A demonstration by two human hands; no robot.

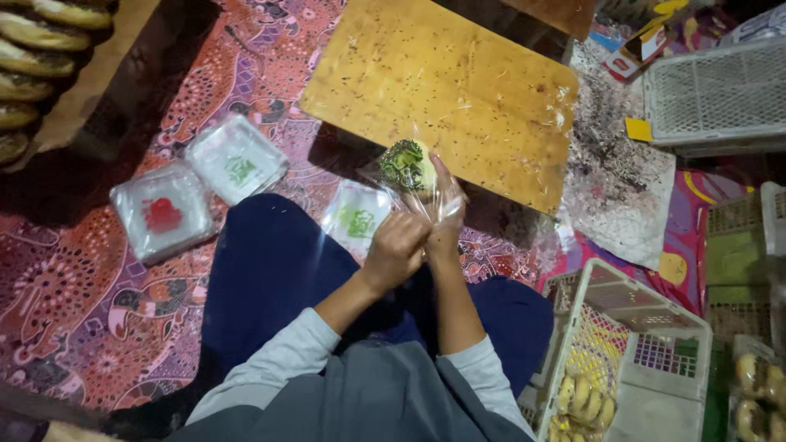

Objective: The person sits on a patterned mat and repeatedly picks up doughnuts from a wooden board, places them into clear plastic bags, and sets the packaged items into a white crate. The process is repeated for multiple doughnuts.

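Observation:
Both my hands meet in front of my knees, over a patterned mat. My right hand [446, 214] holds a clear plastic bag [426, 190] with a round bun topped in green and dark crumbs [407, 164] inside it. My left hand [396, 248] is closed on the lower end of that same bag, touching my right hand. A stack of clear bags with a green print [357, 216] lies just to the left of my hands, by my knee.
A crumb-covered wooden board [442, 90] lies beyond my hands. Two more bag stacks, green-printed [237, 158] and red-printed [163, 211], sit at left. Long breads [37, 49] are at top left. White plastic crates [655, 344] with bagged buns stand at right; another crate [720, 90] upper right.

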